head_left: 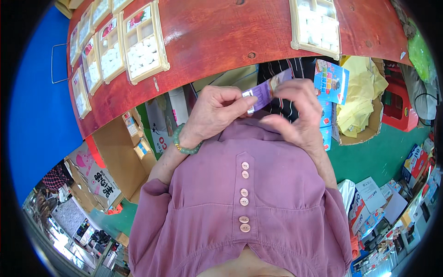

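Above my lap, my left hand [221, 111] is closed on the near end of a small, flat purple printed packet [263, 94], pinched between thumb and fingers. A green bead bracelet [179, 141] circles that wrist. My right hand [300, 113] is just right of the packet, its thumb and curved fingers apart. The packet's far end passes behind the right fingers; whether they touch it I cannot tell. Beyond my hands, the red wooden table [207, 37] bears pale plastic cases with white pieces inside: several at the left, such as this case [144, 44], and another case [316, 27] at the right.
An open cardboard box [122, 157] stands below the table at left. On the right, a carton of yellow paper [357, 97] sits beside blue printed packaging [331, 83] and a red plastic stool [400, 108]. A blue panel [44, 87] borders the table's left end.
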The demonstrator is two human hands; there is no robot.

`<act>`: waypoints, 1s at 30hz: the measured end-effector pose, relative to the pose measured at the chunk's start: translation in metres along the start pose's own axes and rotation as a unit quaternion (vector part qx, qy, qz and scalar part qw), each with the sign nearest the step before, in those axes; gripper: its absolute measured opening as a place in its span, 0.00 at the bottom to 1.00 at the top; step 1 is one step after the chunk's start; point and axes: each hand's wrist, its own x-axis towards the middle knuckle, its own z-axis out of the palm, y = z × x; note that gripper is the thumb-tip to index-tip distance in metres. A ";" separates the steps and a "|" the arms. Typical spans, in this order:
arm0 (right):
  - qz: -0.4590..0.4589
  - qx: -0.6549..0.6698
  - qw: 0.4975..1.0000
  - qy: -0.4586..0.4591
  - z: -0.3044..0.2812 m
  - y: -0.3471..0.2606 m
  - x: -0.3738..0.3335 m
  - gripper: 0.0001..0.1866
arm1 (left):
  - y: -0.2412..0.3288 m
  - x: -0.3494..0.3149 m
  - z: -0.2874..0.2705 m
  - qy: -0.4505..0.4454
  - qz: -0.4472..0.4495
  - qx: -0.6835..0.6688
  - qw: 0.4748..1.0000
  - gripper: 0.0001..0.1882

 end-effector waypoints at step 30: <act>0.261 0.329 0.895 0.148 -0.107 0.022 0.025 0.13 | 0.085 0.023 0.029 0.102 0.196 0.084 0.972 0.10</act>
